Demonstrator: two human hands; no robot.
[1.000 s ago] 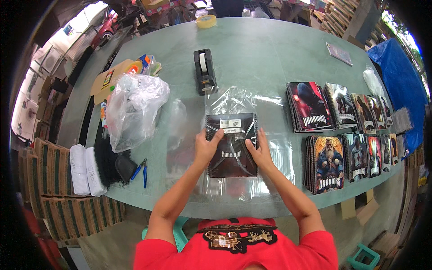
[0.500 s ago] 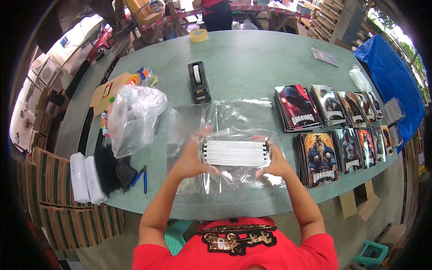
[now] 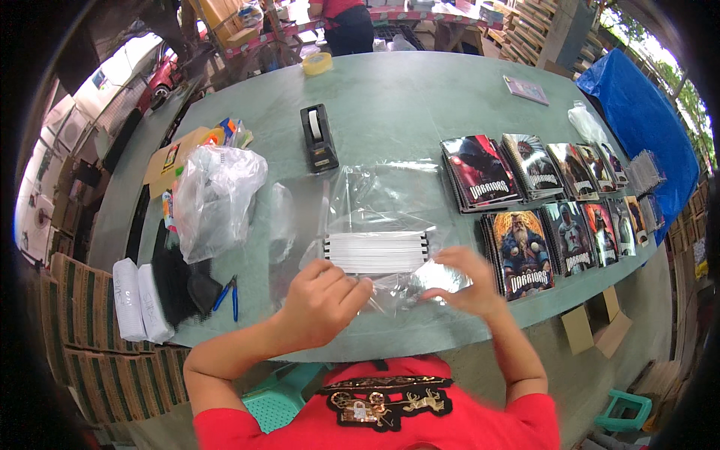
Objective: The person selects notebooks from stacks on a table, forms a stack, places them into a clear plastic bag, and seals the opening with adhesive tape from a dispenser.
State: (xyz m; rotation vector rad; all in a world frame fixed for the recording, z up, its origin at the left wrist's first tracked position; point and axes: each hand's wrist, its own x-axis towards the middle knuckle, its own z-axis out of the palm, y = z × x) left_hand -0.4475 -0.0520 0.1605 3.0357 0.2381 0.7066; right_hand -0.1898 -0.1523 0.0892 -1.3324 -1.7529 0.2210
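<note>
while both hands grip it, left hand [image 3: 319,300], right hand [image 3: 465,281], clear bag [image 3: 382,217] holding notebook stack [image 3: 376,252]

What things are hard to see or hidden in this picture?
All in the head view:
- Stack of notebooks: only white page edges show, the cover is turned away.
- Clear plastic bag: see-through and glary, so its opening is unclear.
- Left hand: its fingertips curl under, so its grip is hidden.
- Crumpled bag: cloudy plastic hides the contents.
- Blue-handled tool: too small to identify.
</note>
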